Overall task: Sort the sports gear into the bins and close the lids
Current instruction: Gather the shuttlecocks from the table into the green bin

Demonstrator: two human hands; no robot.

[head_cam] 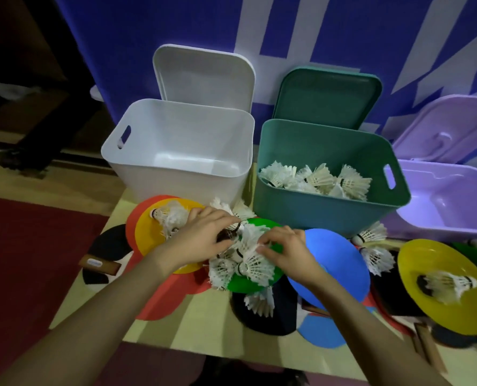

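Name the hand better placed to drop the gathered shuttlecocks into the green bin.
Right hand, probably: it grips the white feather shuttlecocks on the side nearer the teal-green plastic bin; the left hand lies farther left.

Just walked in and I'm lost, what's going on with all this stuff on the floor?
A person is sorting sports gear. Both hands, left hand and right hand, are gathering white shuttlecocks off a green disc. The green bin already holds shuttlecocks; the white bin and purple bin look empty. All three lids are open.
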